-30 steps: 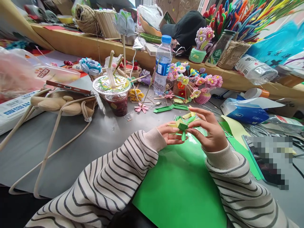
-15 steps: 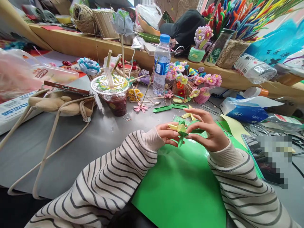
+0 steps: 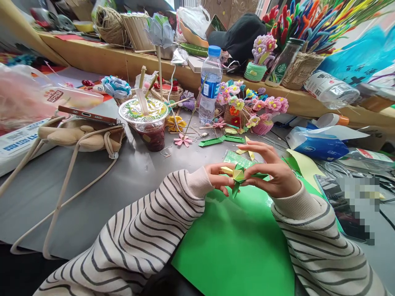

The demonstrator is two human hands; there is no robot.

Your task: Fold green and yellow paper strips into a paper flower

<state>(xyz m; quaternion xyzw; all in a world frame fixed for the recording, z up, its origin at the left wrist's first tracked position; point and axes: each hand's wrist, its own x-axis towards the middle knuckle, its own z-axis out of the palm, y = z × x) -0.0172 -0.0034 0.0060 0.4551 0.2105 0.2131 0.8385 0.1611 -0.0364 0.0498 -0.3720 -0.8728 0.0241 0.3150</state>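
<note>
Between my two hands is a folded paper piece (image 3: pixel 238 176) in green and yellow, with pointed arms sticking out. My left hand (image 3: pixel 218 176) grips it from the left, fingers closed near its yellow arm. My right hand (image 3: pixel 271 170) pinches its right side between thumb and finger, the other fingers raised. Below them lies a large green sheet (image 3: pixel 234 242). Just behind the hands are a small green packet (image 3: pixel 236 159) and a yellow folded paper strip (image 3: pixel 249 153). Green folded strips (image 3: pixel 212 141) lie farther back on the table.
A lidded drink cup (image 3: pixel 151 135) and a water bottle (image 3: pixel 210 88) stand behind my hands. A bag with cord straps (image 3: pixel 80 137) lies at left. On the right are a tissue pack (image 3: pixel 317 142) and a phone (image 3: pixel 339 209). A crowded wooden shelf (image 3: pixel 182 68) runs along the back.
The folded paper piece has shifted slightly right and turned a little. My right thumb and finger have come closer together on it; more of the green packet shows.
</note>
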